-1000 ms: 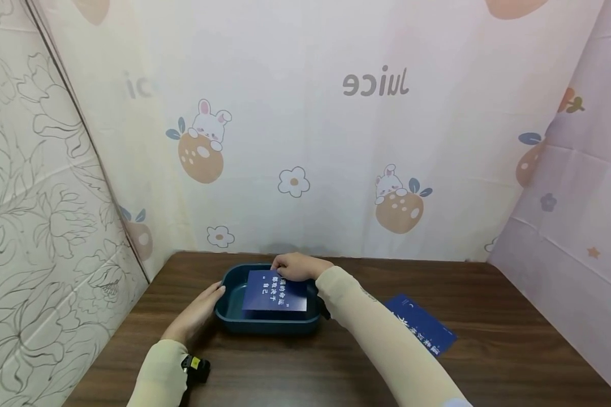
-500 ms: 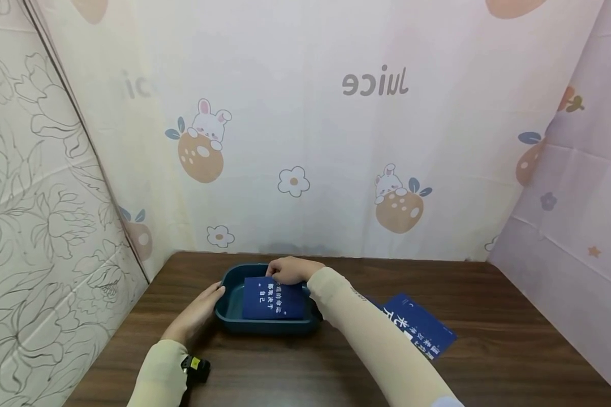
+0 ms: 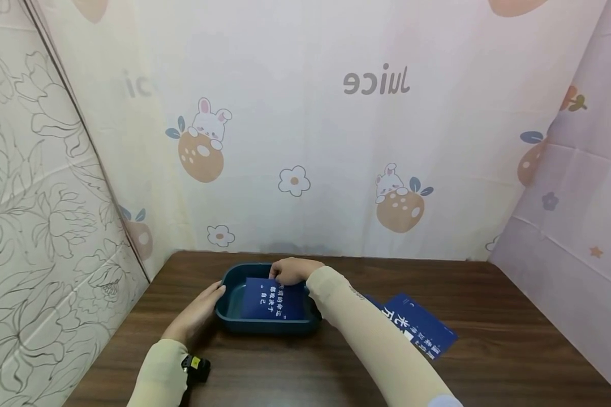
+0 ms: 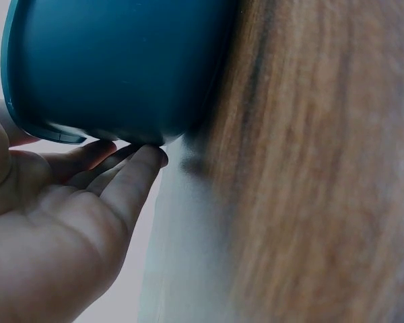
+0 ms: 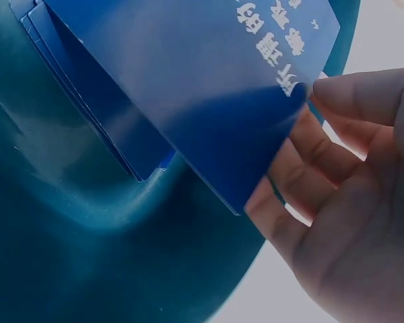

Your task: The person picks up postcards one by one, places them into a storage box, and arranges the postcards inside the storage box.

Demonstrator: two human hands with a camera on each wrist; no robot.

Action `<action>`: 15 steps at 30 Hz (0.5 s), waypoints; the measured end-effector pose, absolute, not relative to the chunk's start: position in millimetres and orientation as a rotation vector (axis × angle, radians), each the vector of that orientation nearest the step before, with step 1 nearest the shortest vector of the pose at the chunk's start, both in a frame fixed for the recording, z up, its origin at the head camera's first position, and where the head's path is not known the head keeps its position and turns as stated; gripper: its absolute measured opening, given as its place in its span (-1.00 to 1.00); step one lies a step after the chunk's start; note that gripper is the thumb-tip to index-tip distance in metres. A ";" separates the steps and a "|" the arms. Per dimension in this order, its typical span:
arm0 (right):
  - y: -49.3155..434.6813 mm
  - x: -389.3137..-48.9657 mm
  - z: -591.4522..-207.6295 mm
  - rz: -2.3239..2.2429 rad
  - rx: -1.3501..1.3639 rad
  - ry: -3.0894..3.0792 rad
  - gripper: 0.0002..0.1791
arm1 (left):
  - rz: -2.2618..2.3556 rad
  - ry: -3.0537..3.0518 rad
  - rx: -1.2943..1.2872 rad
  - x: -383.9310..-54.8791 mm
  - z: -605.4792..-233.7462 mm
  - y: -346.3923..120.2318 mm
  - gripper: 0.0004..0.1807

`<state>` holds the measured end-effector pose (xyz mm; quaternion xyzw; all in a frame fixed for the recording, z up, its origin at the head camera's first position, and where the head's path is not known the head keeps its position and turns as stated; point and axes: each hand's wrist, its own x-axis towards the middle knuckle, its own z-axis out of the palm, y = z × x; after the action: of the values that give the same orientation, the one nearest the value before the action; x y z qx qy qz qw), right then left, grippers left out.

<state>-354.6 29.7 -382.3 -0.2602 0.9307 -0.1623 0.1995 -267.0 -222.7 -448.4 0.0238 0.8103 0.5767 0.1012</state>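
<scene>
A dark teal rectangular basin [image 3: 270, 327] with rounded corners sits on the table. My left hand [image 3: 198, 308] holds its left side, with fingers against the outer wall [image 4: 121, 60] and the thumb up at the rim. Inside the basin, my right hand [image 3: 292, 271] pinches the edge of a blue card [image 3: 262, 299] printed with white Chinese characters. The right wrist view has the thumb on top of this card [image 5: 188, 81] and several fingers beneath it. Below it, more blue cards [image 5: 87, 101] lie stacked in the basin.
More blue printed cards [image 3: 422, 325] lie on the dark wooden table [image 3: 514, 339] to the right, partly hidden by my right sleeve [image 3: 377, 333]. A patterned curtain [image 3: 305, 141] hangs behind the table. A black wrist device [image 3: 196, 368] is on my left wrist.
My right hand has shifted slightly left and down, lowering the blue card further into the basin. More of the cards on the right now shows. My left hand stays in place.
</scene>
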 end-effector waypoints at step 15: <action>29.7 -354.6 -382.2 -0.402 -0.737 2.613 -0.76 | 1.693 2.391 0.066 -267.0 -448.0 -222.7 -0.28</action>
<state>-354.6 29.7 -382.2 -0.2633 0.9334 -0.1435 0.1970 -267.0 -222.7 -448.0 0.0226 0.8114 0.5745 0.1052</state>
